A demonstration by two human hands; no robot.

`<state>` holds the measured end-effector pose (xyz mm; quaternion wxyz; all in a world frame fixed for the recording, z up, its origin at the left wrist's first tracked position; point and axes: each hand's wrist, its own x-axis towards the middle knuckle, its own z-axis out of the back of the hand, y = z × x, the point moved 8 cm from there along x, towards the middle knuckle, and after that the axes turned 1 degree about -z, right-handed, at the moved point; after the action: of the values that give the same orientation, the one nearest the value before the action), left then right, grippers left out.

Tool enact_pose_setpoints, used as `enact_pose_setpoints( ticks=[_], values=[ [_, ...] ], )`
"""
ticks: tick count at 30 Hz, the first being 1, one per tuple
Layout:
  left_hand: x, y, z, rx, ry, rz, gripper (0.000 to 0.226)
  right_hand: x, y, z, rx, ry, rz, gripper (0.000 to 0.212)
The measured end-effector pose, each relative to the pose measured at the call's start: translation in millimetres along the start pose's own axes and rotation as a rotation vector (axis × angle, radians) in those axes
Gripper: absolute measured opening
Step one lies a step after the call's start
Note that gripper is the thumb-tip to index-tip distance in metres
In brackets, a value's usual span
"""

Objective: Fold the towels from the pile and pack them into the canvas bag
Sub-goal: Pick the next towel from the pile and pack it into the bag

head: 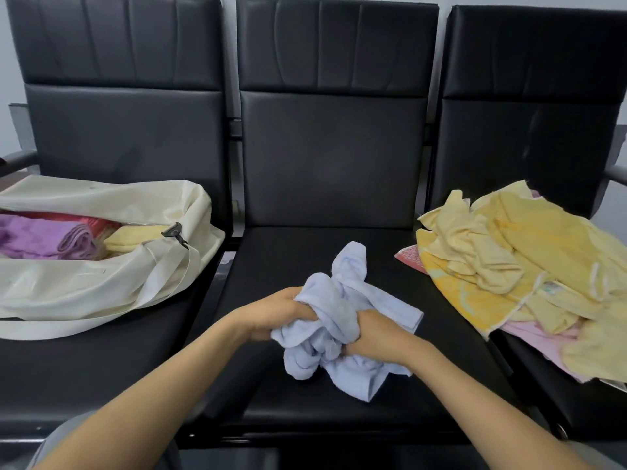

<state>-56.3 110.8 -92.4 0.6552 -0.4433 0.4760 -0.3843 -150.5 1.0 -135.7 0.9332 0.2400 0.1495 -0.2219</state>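
Both hands clench one crumpled pale blue towel (336, 300). The left hand (271, 317) grips its left side and the right hand (376, 334) its right, low over the middle seat (305, 245), where its lower folds rest. The step looks like the start of a fold, with the cloth bunched. The next move probably calls for finding two corners and spreading it flat.

Counted from the left:
- One canvas bag (101, 286) lies open on the left seat. Three folded towels show inside: purple (37, 237), red (84, 221) and yellow (132, 239).
- One blue towel is in hand.
- One pile (509, 259) on the right seat has yellow pieces over pink. Their number cannot be told.
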Motion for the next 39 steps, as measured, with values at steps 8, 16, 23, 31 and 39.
enact_pose_setpoints(
  ticks=[8, 16, 23, 31, 39],
  values=[
    [-22, 9, -17, 0.597, 0.093, 0.196, 0.017, -36, -3, 68, 0.429, -0.308, 0.118, 0.007],
    [-50, -37, 0, 0.050, -0.058, 0.007, 0.035, -83, 13, 92, 0.936, -0.088, 0.209, 0.043],
    [-80, -95, -18, 0.000, 0.130, -0.089, 0.035, -119, 42, 130, 0.440, -0.032, 0.211, 0.068],
    [-70, -111, 14, 1.092, 0.013, 0.252, 0.010, -109, 46, 135, -0.290, -0.009, 0.020, 0.025],
    [-39, -189, 77, 1.454, -1.036, -0.356, 0.029, -70, 64, 234, -0.533, -0.967, -0.077, 0.032]
  ],
)
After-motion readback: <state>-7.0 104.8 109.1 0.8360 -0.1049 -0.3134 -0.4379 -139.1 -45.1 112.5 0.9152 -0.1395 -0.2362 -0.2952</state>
